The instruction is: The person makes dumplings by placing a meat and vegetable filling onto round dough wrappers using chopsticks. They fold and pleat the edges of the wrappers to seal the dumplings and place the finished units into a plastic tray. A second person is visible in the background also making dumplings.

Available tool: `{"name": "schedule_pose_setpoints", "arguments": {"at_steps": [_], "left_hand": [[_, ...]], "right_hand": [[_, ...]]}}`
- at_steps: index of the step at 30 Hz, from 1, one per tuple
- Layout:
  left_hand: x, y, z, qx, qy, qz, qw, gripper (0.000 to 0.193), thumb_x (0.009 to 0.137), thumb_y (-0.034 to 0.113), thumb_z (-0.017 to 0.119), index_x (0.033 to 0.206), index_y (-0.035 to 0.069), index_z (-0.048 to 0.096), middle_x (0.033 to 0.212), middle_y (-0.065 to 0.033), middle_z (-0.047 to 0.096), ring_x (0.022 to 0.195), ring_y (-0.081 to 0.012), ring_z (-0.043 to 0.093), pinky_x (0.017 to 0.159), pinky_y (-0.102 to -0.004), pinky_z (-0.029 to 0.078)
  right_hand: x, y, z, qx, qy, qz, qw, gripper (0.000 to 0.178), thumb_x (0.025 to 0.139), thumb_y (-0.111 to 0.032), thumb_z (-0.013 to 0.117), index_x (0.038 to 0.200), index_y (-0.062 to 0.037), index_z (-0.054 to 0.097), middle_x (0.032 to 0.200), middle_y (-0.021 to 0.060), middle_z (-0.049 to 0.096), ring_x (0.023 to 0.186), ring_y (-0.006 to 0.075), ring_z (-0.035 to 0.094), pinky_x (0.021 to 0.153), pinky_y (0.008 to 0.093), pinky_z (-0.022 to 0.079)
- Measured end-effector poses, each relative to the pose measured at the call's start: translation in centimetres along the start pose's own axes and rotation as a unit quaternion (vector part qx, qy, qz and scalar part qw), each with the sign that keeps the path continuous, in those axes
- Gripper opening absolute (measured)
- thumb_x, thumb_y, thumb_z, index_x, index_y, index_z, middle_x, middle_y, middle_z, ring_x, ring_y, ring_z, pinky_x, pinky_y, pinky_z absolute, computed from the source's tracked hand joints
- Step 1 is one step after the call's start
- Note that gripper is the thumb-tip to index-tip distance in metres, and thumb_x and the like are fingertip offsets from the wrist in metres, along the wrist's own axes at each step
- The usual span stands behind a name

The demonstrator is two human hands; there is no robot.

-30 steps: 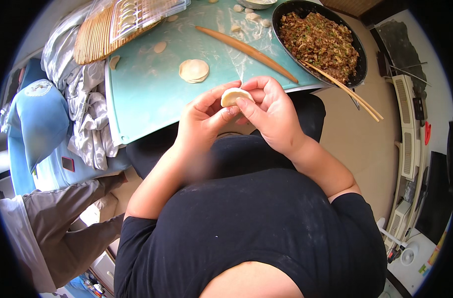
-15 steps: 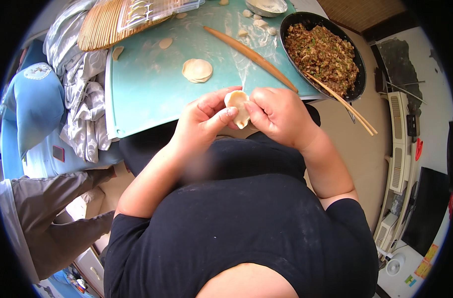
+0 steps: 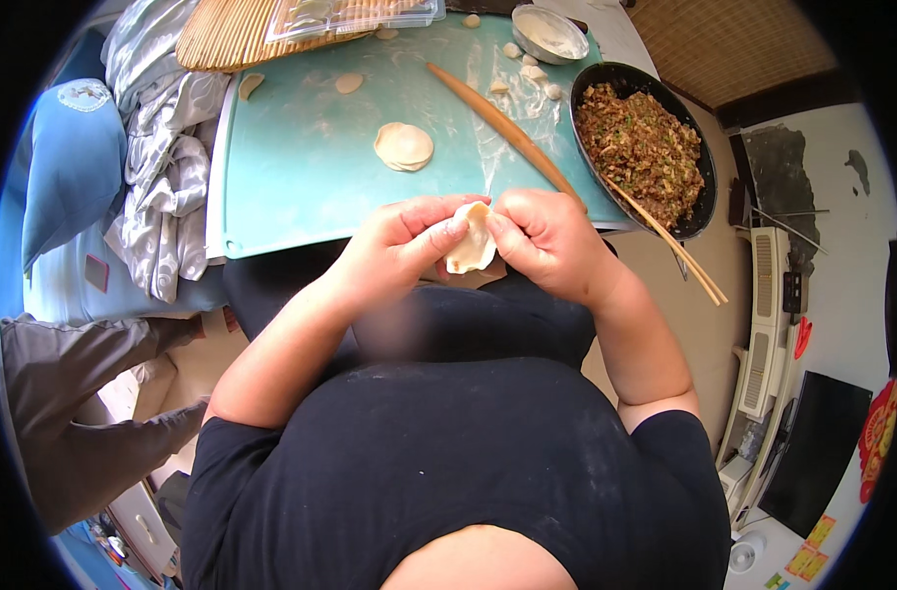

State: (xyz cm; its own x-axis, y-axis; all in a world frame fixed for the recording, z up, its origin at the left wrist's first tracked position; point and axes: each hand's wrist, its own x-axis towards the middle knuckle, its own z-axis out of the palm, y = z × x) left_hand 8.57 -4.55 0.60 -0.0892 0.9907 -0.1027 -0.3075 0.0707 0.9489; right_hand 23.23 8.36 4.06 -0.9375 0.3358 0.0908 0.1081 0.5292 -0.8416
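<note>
A piece of dough is being held in front of the body, just off the near edge of the green worktop, and both hands are being used on it. By the left hand its left side is being supported, the grip narrow, thumb and fingers around the dough. By the right hand its right edge is being pinched, the grip closed on it with the fingers curled in.

Compared with the crosswise half-moon of a second ago, the dough is now being held lengthwise, and the right fingers are being kept folded rather than stretched out. The work is thus seemingly being shifted from turning the piece to pressing its edge; whether that edge is being fully sealed cannot be told.

Nothing else is being handled: the stack of dough rounds and the rolling pin are being left on the worktop, the chopsticks across the rim of the pan.
</note>
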Motion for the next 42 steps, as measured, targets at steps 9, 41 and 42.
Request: {"name": "schedule_pose_setpoints", "arguments": {"at_steps": [9, 41, 42], "left_hand": [[-0.7, 0.9, -0.9, -0.035, -0.029, -0.089, 0.995, 0.039, 0.093, 0.032, 0.049, 0.117, 0.002, 0.056, 0.085, -0.0018, 0.060, 0.068, -0.0077, 0.052, 0.061, -0.0205, 0.043], [0.3, -0.4, -1.4, -0.067, 0.063, 0.024, 0.996, 0.029, 0.088, 0.012, 0.056, 0.114, 0.000, 0.051, 0.094, -0.0053, 0.060, 0.071, -0.0082, 0.054, 0.065, -0.0206, 0.046], [0.3, -0.5, -1.4, -0.076, 0.077, 0.031, 0.994, 0.029, 0.088, 0.011, 0.056, 0.115, 0.000, 0.051, 0.095, -0.0058, 0.060, 0.071, -0.0085, 0.055, 0.066, -0.0208, 0.046]], "right_hand": [[1.7, 0.0, -0.9, -0.027, -0.084, -0.007, 0.996, 0.031, 0.089, -0.025, 0.051, 0.068, -0.0020, 0.050, 0.061, 0.0151, 0.049, 0.055, 0.0286, 0.047, 0.053, 0.0335, 0.039], [1.1, 1.5, 2.1, 0.094, 0.055, 0.064, 0.992, 0.025, 0.087, -0.018, 0.052, 0.070, 0.0002, 0.049, 0.061, 0.0144, 0.049, 0.053, 0.0218, 0.045, 0.053, 0.0316, 0.038], [0.9, 1.8, 2.4, 0.078, 0.059, 0.050, 0.994, 0.025, 0.087, -0.018, 0.053, 0.069, 0.0001, 0.049, 0.061, 0.0145, 0.049, 0.052, 0.0225, 0.045, 0.053, 0.0317, 0.038]]}}
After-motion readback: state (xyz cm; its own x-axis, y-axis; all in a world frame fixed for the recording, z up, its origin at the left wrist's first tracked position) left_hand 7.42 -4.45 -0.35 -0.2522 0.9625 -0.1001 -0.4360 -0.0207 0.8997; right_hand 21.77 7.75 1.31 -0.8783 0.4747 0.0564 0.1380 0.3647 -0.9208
